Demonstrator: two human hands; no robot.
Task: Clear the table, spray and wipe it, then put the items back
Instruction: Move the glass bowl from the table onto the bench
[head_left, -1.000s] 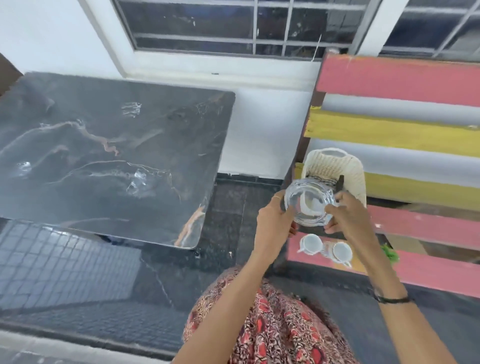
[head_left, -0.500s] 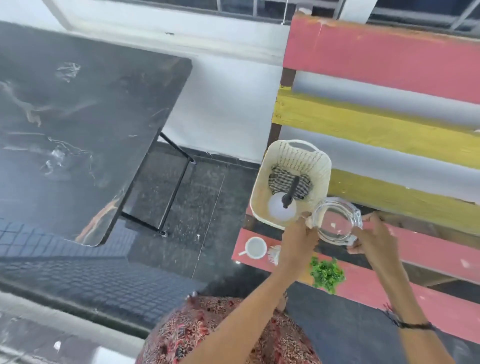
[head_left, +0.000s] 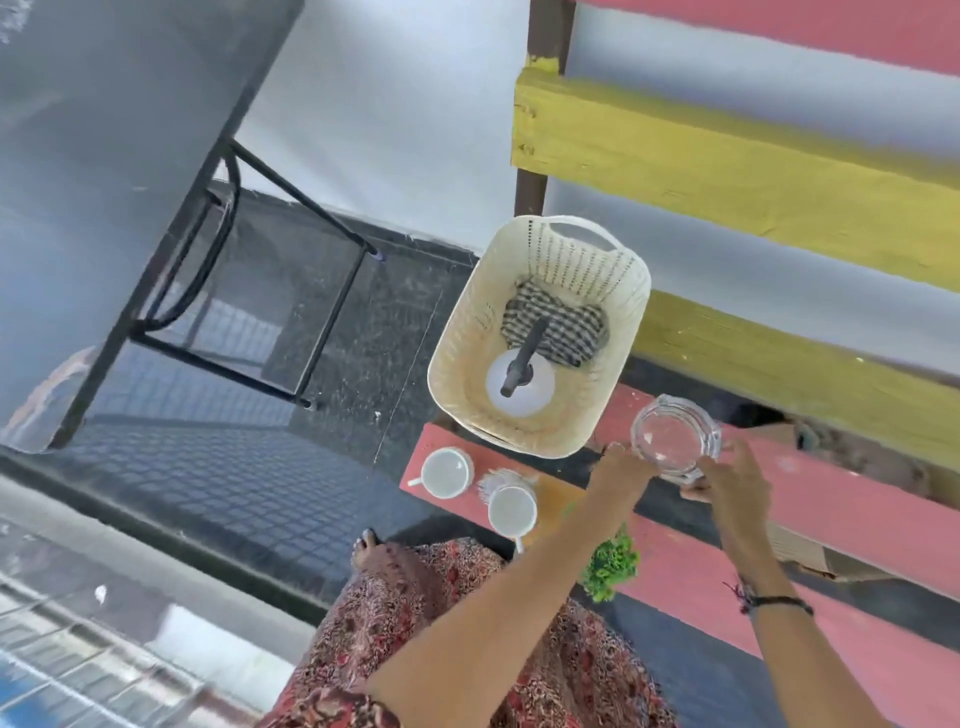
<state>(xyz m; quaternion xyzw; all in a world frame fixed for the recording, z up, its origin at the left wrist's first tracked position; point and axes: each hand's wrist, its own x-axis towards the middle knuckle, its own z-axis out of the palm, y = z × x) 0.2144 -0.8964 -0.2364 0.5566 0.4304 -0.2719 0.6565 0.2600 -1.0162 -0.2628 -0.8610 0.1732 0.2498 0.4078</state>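
Observation:
A clear glass ashtray (head_left: 672, 435) is held between both hands just above the pink bench seat (head_left: 841, 499), right of the basket. My left hand (head_left: 621, 470) pinches its left rim and my right hand (head_left: 737, 480) grips its right side. The cream plastic basket (head_left: 467, 358) stands on the bench and holds a white spray bottle (head_left: 519, 384) and a checked cloth (head_left: 558, 325). Two white cups (head_left: 445, 472) (head_left: 511, 508) sit on the bench's left end. The dark marble table (head_left: 104, 156) fills the upper left.
A small green plant (head_left: 610, 564) lies on the bench below my left forearm. The bench back has yellow (head_left: 727, 171) and pink slats. The table's black metal legs (head_left: 322, 332) stand on dark tiled floor left of the bench.
Both hands have carried the ashtray rightward and down, from in front of the basket to just over the bench seat beside it. My view has swung away from the table toward the bench.

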